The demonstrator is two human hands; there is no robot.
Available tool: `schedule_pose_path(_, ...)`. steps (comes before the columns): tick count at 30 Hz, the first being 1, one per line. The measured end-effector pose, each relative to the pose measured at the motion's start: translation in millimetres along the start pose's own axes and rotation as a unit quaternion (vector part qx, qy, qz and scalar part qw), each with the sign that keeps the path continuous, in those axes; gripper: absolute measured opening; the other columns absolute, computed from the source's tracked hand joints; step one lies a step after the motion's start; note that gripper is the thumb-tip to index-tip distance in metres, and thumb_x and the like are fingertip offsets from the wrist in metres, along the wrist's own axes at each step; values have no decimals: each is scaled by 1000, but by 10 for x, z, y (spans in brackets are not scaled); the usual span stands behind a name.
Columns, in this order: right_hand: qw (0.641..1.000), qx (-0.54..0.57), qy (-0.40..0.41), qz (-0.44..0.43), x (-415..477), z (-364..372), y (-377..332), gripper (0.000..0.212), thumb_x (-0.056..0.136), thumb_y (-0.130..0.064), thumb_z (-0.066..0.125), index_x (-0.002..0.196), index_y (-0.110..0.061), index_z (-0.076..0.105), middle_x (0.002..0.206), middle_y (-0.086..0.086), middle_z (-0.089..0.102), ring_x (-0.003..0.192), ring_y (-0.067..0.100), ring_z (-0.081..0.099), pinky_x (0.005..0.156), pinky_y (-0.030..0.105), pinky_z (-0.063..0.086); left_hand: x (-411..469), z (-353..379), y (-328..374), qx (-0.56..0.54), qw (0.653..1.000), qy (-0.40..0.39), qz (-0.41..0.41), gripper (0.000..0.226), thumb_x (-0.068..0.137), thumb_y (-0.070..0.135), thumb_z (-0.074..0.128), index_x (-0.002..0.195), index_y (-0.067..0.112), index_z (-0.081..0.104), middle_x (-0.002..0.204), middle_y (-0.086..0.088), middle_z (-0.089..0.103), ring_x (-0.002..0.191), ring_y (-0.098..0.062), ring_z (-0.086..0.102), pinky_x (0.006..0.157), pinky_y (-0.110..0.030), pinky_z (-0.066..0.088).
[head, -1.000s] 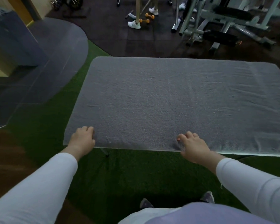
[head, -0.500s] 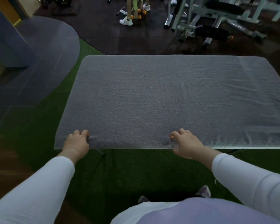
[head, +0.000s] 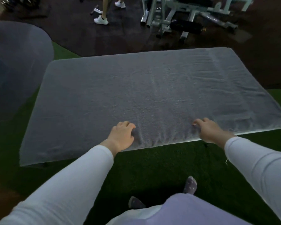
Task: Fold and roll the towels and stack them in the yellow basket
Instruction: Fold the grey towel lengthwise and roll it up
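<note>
Gripped the grey towel point(head: 152, 95) at its near edge with the left hand point(head: 122, 135): grip closed, fingers curled into the cloth, which puckered into small ridges just beside the knuckles. Took the same edge further right with the right hand point(head: 208, 130), grip closed too, fingers bent over the top of the cloth, thumb out of sight. Wore white sleeves point(head: 81, 172) on both arms. Lay spread flat and wide above green turf point(head: 152, 168), both ends reaching well past the hands. Beyond the far edge: a white sneaker point(head: 101, 20), then a pale gym machine point(head: 185, 18).
</note>
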State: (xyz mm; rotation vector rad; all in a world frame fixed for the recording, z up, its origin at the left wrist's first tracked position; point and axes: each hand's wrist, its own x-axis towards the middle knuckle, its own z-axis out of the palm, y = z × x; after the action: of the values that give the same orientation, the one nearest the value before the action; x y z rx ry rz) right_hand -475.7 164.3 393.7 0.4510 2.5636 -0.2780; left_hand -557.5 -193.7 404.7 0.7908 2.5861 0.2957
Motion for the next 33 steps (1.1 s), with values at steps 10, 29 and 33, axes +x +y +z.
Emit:
schedule_pose_path(10, 995, 40, -43, -86, -162, 45, 328, 41, 92, -18, 59, 127, -36, 47, 125, 0, 44, 107, 21, 52, 91, 39, 51, 467, 299, 1041, 25, 998, -48, 33, 43, 94, 30, 58, 135, 23, 46, 135, -2, 48, 125, -23, 45, 104, -42, 43)
schedule_pose_path(29, 1000, 15, 15, 0, 155, -328, 1646, 49, 91, -17, 59, 135, -33, 43, 134, 7, 44, 118, 30, 49, 95, 48, 49, 815, 301, 1764, 3, 999, -39, -37, 37, 94, 32, 57, 129, 23, 47, 128, -2, 48, 117, -21, 46, 98, -41, 47)
schedule_pose_path(33, 1000, 15, -1, 19, 156, -371, 1937, 55, 91, -9, 52, 138, -35, 41, 139, 7, 40, 124, 32, 45, 100, 52, 46, 961, 287, 1966, 15, 997, -69, 14, 46, 94, 33, 58, 137, 24, 43, 137, -3, 45, 125, -22, 43, 103, -40, 43)
